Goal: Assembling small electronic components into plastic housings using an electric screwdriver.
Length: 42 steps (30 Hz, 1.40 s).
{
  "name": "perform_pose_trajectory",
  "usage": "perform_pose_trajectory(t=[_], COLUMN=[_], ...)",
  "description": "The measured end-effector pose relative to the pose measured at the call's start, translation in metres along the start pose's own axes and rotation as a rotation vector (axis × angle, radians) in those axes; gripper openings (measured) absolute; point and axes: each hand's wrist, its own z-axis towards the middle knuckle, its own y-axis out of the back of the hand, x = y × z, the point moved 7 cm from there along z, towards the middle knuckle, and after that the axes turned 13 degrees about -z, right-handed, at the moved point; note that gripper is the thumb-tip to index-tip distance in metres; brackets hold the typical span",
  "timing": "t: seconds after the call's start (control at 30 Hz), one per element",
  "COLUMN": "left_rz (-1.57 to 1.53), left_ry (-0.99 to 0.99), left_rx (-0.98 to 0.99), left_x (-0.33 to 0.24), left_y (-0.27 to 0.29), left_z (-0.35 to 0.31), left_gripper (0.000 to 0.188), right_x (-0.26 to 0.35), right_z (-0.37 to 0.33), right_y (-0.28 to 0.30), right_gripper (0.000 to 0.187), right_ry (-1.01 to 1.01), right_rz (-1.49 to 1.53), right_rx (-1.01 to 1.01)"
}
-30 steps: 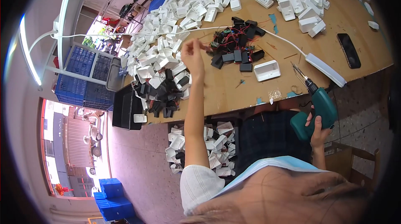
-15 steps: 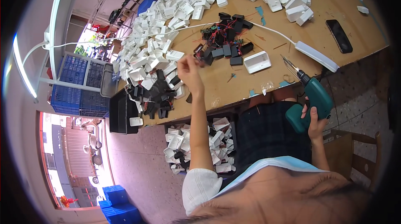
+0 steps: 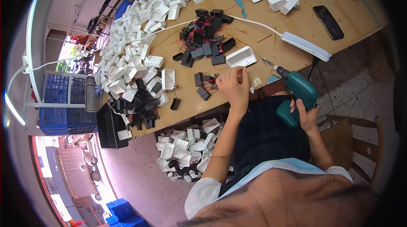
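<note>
My right hand is wrapped round the handle of a green power screwdriver. Its bit points up and left over the table edge. My left hand hovers at the table's front edge, just below an open white plastic housing. Its fingers are curled with the tips together; whatever they pinch is too small to make out. Left of that hand lie small black boxes with red wires. Farther back is a heap of black boxes, red wires and green circuit boards.
White housings are heaped along the back and left, with a pile of black parts at the left corner. A white power strip and its cable cross the table near a phone. Below stands a bin of housings.
My left hand has moved right from beside the white pile to the open housing. Black boxes with wires now lie on the cardboard beside it. The view has shifted; the screwdriver stays in my right hand.
</note>
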Motion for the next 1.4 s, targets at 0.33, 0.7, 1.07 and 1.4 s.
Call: perform_pose_trajectory(t=[0.33, 0.7, 1.07, 1.4], left_rz=[0.329, 0.285, 0.273, 0.262], left_ry=[-0.164, -0.128, -0.116, -0.121], left_rx=[-0.17, -0.182, -0.173, -0.182], left_x=[-0.011, 0.0, 0.0, -0.001], left_y=[-0.022, -0.027, -0.027, -0.027], left_z=[0.009, 0.008, 0.008, 0.01], left_gripper=[0.016, 0.018, 0.021, 0.021], right_x=[-0.001, 0.003, 0.007, 0.011], right_z=[0.025, 0.039, 0.039, 0.04], right_y=[-0.021, -0.037, -0.041, -0.044], right_gripper=[0.015, 0.02, 0.014, 0.013], right_ry=[-0.043, -0.034, -0.035, -0.038], right_rz=[-0.147, -0.204, -0.253, -0.256], right_rx=[-0.014, -0.016, -0.034, -0.045])
